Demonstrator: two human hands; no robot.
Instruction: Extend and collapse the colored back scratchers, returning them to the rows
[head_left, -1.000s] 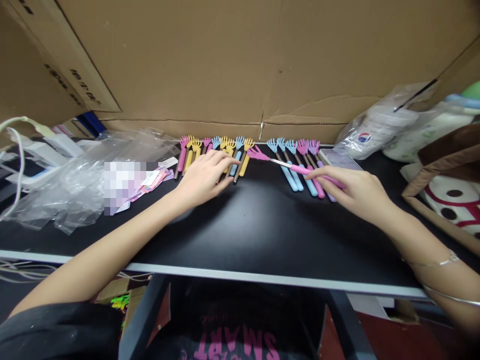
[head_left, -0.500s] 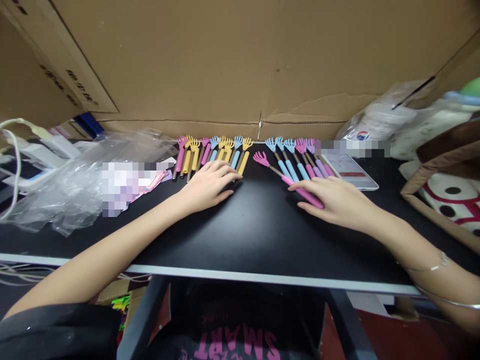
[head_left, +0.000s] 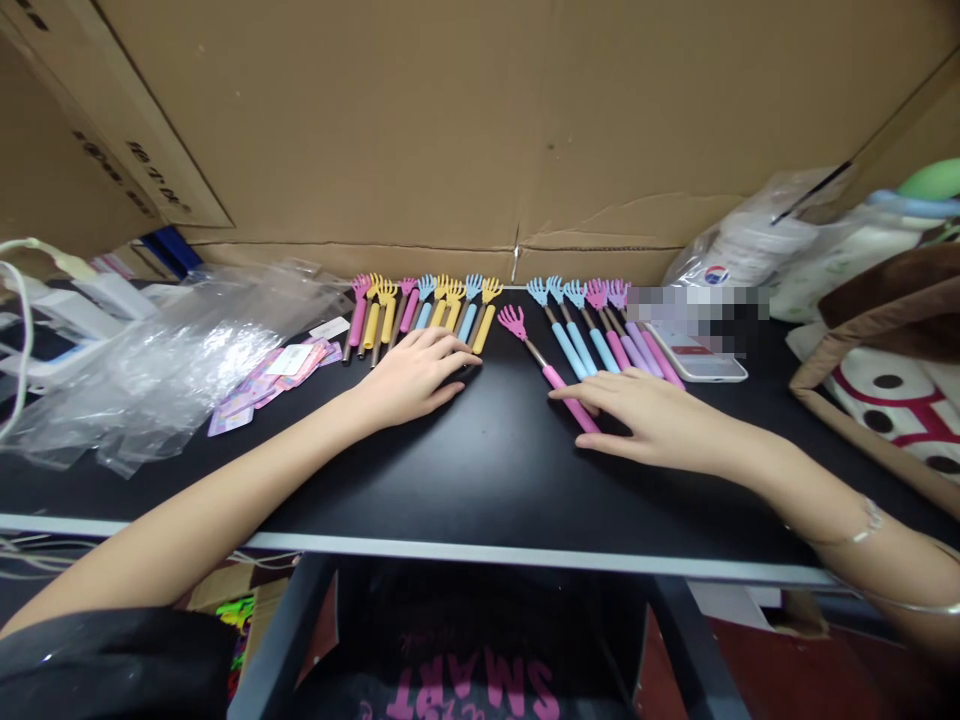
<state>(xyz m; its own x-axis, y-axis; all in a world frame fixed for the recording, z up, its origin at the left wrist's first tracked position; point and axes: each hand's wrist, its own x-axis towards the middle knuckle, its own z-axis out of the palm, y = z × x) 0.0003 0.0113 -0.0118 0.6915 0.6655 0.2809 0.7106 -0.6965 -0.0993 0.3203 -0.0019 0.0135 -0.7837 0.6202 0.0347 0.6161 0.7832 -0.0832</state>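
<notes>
Several back scratchers with small hand-shaped heads lie at the back of the black table (head_left: 480, 490), in two groups. My left hand (head_left: 416, 375) rests palm down, fingers stretched out, over the lower ends of the left group, beside a yellow back scratcher (head_left: 484, 328). My right hand (head_left: 645, 415) has its thumb and fingers around the lower handle of a pink back scratcher (head_left: 554, 378). This one lies slanted in front of the right group, its head pointing away and left. Behind my right hand are blue back scratchers (head_left: 576, 345) and a purple one (head_left: 643, 345).
Clear plastic bags (head_left: 165, 370) and pink printed cards (head_left: 247, 395) lie at the left. A phone (head_left: 705, 365), a bagged cup (head_left: 757, 245) and a brown-trimmed bag (head_left: 892, 390) stand or lie at the right. Cardboard (head_left: 420, 130) walls the back.
My right hand has moved slightly left and towards me with the pink back scratcher, which now lies left of and apart from the right group. My left hand has hardly moved.
</notes>
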